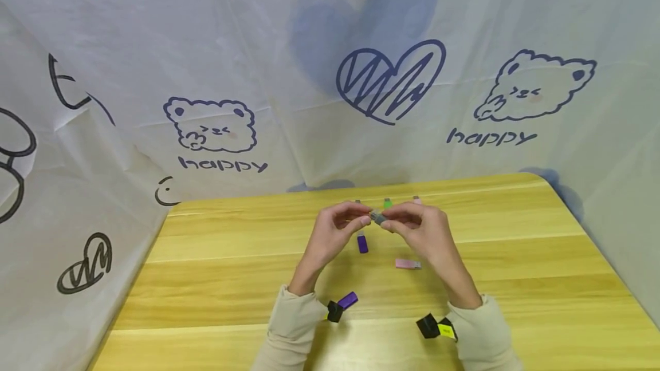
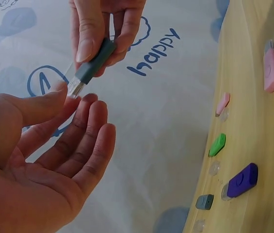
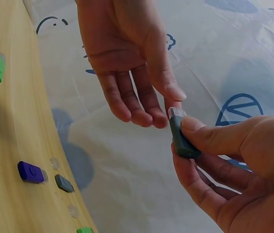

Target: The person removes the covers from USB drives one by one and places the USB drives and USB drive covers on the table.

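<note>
Your right grip [image 1: 427, 232] pinches the dark gray USB stick [image 3: 183, 139]; your left grip [image 1: 331, 230] pinches its clear end [image 3: 176, 112]. You hold it between both grips, above the counter [image 1: 232, 285], a purple stick [image 1: 363, 244] lying below.

Held grey stick [image 1: 378, 218] partly behind fingers [image 1: 396, 226]

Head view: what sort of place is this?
Likely a screened tabletop workspace: a wooden-looking table, a printed sheet hanging behind and beside it, and a purple USB stick lying on top.
</note>
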### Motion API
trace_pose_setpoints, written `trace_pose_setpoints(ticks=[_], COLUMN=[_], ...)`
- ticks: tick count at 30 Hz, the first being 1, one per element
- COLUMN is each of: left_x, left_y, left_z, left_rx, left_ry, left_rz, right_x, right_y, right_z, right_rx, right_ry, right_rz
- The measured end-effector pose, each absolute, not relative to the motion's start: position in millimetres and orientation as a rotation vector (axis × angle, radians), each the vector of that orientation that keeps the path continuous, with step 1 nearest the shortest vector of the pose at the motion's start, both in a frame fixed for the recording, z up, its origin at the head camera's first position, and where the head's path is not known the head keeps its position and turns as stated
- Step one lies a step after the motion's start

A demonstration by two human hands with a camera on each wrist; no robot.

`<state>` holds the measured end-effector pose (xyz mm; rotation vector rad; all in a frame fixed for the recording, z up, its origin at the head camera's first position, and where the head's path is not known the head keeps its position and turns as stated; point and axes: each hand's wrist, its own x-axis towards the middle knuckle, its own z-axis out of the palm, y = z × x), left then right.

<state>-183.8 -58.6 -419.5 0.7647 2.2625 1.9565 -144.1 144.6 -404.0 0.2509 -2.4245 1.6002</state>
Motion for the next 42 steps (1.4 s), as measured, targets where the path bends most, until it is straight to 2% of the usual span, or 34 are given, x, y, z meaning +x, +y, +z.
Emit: trace_pose_setpoints(ticks=[21,42], left_x=[-181.2,-179.0], left_y=[-58.1,-59.6], left_z=[-416.1,-413.1], left_rx=[0.650,0.654], left_ry=[2.250,2.268], left_rz=[2.027,2.015], right_x=[-142.5,-140.4], right_y=[140.4,142.3], right_z=[-401.0,-400.9], right_rx=[0.358,0.370], right_ry=[-2.428,-2.462], right_rz=[1.575,1.617])
